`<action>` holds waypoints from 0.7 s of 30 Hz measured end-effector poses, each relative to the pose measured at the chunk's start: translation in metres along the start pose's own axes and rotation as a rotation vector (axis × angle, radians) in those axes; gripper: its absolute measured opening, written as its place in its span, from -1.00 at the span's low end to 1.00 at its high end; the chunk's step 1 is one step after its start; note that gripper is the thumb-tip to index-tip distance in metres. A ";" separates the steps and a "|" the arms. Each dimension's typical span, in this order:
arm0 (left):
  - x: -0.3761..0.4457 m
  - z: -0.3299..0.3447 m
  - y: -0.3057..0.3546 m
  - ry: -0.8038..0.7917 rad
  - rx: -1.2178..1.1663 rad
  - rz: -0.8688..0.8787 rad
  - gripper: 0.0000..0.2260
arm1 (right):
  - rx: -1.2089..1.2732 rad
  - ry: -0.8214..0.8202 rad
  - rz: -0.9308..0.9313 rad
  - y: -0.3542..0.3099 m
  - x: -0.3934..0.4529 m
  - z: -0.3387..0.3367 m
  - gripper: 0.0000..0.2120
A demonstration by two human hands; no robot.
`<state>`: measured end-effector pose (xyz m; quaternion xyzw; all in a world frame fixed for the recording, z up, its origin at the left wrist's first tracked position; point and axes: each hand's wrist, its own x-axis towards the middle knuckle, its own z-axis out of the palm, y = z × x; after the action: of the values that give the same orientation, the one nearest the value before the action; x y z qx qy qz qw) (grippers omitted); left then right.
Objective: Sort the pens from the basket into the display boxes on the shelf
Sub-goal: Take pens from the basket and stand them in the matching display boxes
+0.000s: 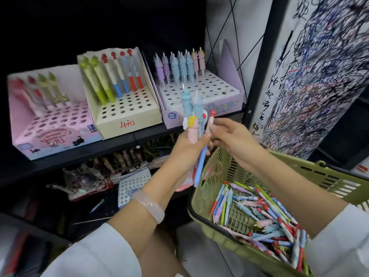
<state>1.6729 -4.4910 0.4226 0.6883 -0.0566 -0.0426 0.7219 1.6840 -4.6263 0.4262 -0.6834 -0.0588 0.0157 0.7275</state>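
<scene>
Left hand is gripping a pen bunch; right hand is pinching one pen, best drawn straight out.

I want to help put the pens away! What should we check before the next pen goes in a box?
1. Left hand holds the bunch of pens firmly: ok.
2. Right hand pinches one pen by its fingers: ok.
3. Which box that pen matches: cannot tell, it is blurred.
4. Free holes in the purple box: ok, many open.
5. Free holes in the cream box: ok.
6. Basket emptied: not ok, many pens left.
</scene>
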 end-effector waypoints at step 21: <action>-0.023 -0.186 0.051 0.368 0.013 0.070 -0.81 | -0.250 0.162 -0.408 -0.112 0.123 0.145 -0.91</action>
<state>1.6749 -4.3017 0.4649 0.6869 0.0522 0.1094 0.7166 1.7844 -4.4764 0.5539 -0.7410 -0.1386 -0.1934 0.6279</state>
